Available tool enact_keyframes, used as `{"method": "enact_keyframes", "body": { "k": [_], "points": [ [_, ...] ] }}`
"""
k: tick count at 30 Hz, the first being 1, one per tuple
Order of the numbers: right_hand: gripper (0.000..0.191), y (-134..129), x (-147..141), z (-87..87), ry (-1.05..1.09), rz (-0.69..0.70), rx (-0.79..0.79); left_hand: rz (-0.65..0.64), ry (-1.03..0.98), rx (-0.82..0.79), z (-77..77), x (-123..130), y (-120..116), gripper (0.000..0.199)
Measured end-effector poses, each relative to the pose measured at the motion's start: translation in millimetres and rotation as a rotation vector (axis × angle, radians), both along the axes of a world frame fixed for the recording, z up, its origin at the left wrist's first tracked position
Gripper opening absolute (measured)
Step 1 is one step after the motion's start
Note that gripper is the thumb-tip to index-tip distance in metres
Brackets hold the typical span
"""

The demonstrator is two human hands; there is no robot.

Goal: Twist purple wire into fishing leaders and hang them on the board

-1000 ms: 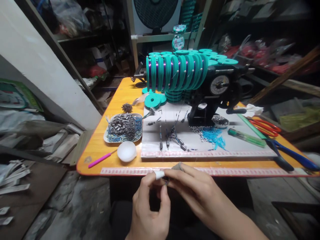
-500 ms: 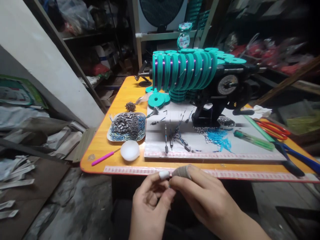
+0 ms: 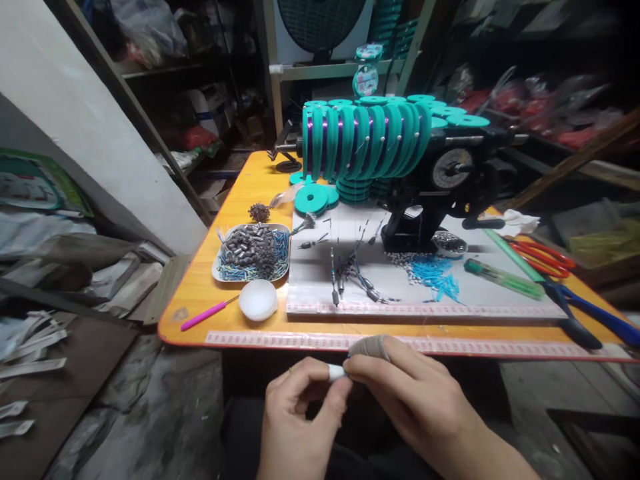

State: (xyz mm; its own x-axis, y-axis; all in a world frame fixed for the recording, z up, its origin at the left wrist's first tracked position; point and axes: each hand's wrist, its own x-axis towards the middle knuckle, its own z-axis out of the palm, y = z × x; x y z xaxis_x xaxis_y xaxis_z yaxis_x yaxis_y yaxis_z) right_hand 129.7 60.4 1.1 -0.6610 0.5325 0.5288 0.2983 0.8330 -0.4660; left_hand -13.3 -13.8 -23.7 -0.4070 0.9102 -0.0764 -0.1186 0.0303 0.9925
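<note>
My left hand (image 3: 310, 407) is closed in a pinch, a white cover on its index fingertip. Against it, my right hand (image 3: 410, 387) is pinched too, with a grey-brown wrap round one finger. The fingertips meet in front of the table edge; what they hold is too small to make out. Beyond them on the white board (image 3: 310, 287) lie small grey weights with wires (image 3: 369, 288) and a pile of light-blue pieces (image 3: 440, 277). Green spools with purple line (image 3: 367, 140) sit in a row on a black winding machine (image 3: 415, 220).
At the left are a tray of grey weights and blue pieces (image 3: 254, 252), a white cup (image 3: 258, 300) and a pink-handled tool (image 3: 204, 316). Red-handled scissors (image 3: 543, 259), a green cutter (image 3: 503, 279) and blue-handled pliers (image 3: 607, 319) lie at the right. Measuring tape (image 3: 280, 340) runs along the front edge.
My left index finger has come down and closed toward the thumb, touching my right fingertips. My right hand has shifted very slightly. The view has moved a little.
</note>
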Motion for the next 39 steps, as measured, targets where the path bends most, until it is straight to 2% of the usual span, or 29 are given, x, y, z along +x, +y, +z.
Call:
{"method": "enact_keyframes", "body": {
  "k": [5,7,18,23,27,30,33,35,37,39],
  "points": [
    [0.026,-3,6,-12.0,0.049,-0.044,-0.074,-0.007,0.112,0.026,-6.2,-2,-1,0.014],
    [0.022,-5,8,-14.5,0.066,-0.057,-0.097,-0.001,0.14,0.051,-7.1,-2,0,0.012],
    [0.016,-1,0,-12.0,0.078,-0.088,-0.133,0.004,0.3,0.195,-15.0,-2,1,0.008],
    [0.021,0,1,-12.2,0.045,-0.126,-0.13,0.029,0.34,0.247,-16.8,0,2,0.012],
    [0.043,-5,30,-9.4,0.093,-0.342,-0.025,0.074,0.349,0.264,-19.0,3,2,0.014],
    [0.051,-8,68,-15.2,0.099,-0.489,0.162,0.09,0.274,0.24,-21.3,7,2,0.016],
    [0.049,-3,101,-30.1,-0.113,-0.402,0.336,0.096,0.134,0.181,-22.5,11,2,0.018],
    [0.042,4,112,-39.5,-0.248,-0.392,0.397,0.104,0.059,0.167,-22.0,15,3,0.02],
    [0.034,9,113,-42.9,-0.256,-0.421,0.439,0.112,-0.015,0.182,-20.1,19,4,0.022],
    [0.028,7,103,-38.2,-0.137,-0.411,0.439,0.109,-0.111,0.202,-16.2,25,5,0.021]
  ]
}}
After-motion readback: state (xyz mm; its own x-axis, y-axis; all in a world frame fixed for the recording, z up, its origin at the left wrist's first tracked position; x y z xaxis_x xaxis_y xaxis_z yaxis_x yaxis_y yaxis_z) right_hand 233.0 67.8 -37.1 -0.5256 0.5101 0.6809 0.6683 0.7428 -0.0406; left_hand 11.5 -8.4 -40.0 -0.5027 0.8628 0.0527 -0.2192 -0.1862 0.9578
